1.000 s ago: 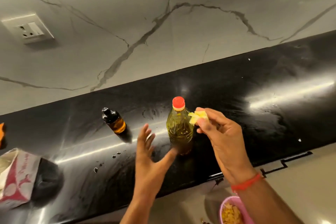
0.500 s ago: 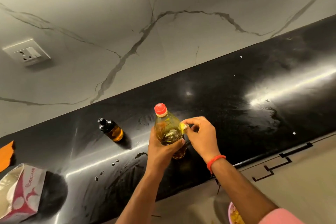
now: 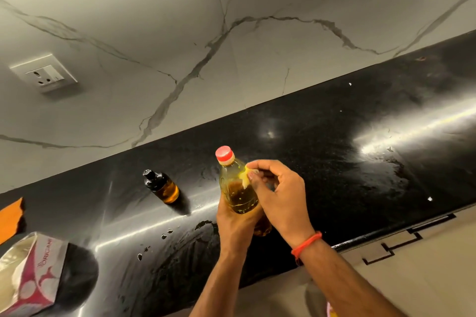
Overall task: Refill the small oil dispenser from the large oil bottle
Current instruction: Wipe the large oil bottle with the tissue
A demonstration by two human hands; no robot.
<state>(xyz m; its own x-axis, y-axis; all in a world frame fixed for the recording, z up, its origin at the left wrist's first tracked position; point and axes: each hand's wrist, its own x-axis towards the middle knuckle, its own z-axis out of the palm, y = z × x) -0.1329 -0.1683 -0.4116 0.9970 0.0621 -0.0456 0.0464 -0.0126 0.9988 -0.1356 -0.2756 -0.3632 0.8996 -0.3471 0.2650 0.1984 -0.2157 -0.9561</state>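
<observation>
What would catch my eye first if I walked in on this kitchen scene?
Probably the large oil bottle with its red cap, at the middle of the glossy black counter: the left hand grips its lower body while the right hand pinches a yellow scrap against its shoulder. Left of it stands the small oil dispenser, dark-capped, on its own.

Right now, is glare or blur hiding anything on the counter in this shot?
Head view: bright streaks of glare wash out the black countertop at right and run in a thin line left of the large oil bottle; the small oil dispenser casts a dark shadow; the wide lens tilts the counter edge; both hands look sharp, no motion blur.
</observation>
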